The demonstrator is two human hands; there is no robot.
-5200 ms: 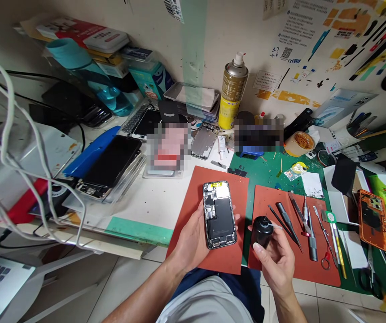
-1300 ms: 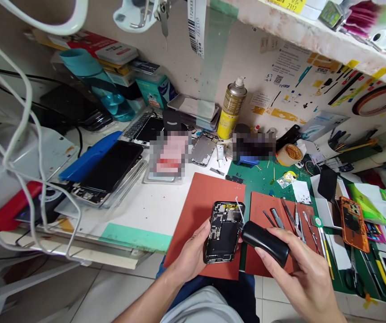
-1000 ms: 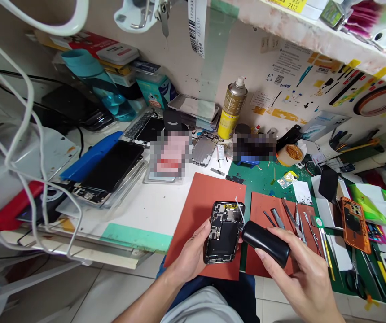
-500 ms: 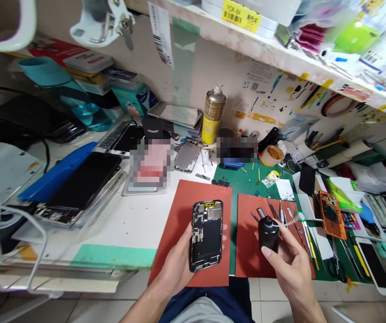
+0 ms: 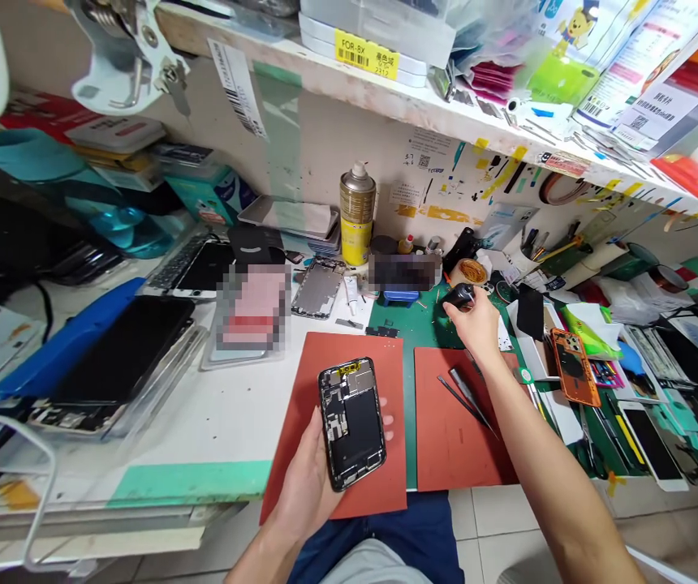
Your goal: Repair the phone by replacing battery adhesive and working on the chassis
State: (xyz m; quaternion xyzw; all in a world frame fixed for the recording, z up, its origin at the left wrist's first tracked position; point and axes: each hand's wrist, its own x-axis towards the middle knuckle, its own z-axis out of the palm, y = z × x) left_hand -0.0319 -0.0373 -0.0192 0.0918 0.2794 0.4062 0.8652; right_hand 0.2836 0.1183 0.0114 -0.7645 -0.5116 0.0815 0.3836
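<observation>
Over the left red-brown mat (image 5: 294, 405), my left hand (image 5: 306, 487) holds an opened smartphone (image 5: 354, 426), its inner parts facing up. My fingers wrap round its sides from below. My right hand (image 5: 478, 326) is stretched out to the back of the green mat (image 5: 398, 389), gripping a small black bottle (image 5: 457, 297). The bottle lies tilted in my fingers, beside a roll of tape (image 5: 469, 274); whether it touches the mat I cannot tell. Beneath my right forearm lie tweezers and other thin tools (image 5: 471, 397) on the right red-brown mat (image 5: 446, 462).
A yellow spray can (image 5: 357, 215) stands by the wall. Phone parts such as a grey metal plate (image 5: 318, 289) lie left of it. An orange phone housing (image 5: 575, 367), scissors (image 5: 589, 442) and a white phone (image 5: 653, 444) are at right. A loaded shelf (image 5: 410, 105) overhangs the bench.
My right hand has carried the black bottle from above the right mat, away from me to the back of the bench. The opened smartphone stays in my left hand. The view has turned rightward.
</observation>
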